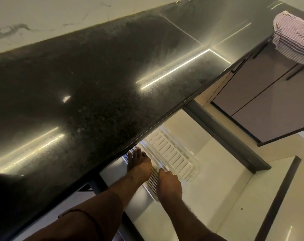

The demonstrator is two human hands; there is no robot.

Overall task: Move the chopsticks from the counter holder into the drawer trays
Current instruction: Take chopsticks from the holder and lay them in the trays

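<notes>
Both my hands reach into the open drawer below the black counter [95, 87]. My left hand [139, 164] lies flat with fingers stretched toward the drawer's back, its tips under the counter edge. My right hand [168, 183] is curled over the near end of a white slotted tray [172, 153]; whether it grips anything is hidden. A second slotted tray [152, 180] shows between the two hands. No chopsticks or counter holder are clearly visible.
The drawer's dark front rail [226, 136] juts out to the right. A checked cloth [295, 37] hangs over the counter edge at the upper right, above mauve cabinet doors [260, 105]. Pale floor [217, 197] lies below.
</notes>
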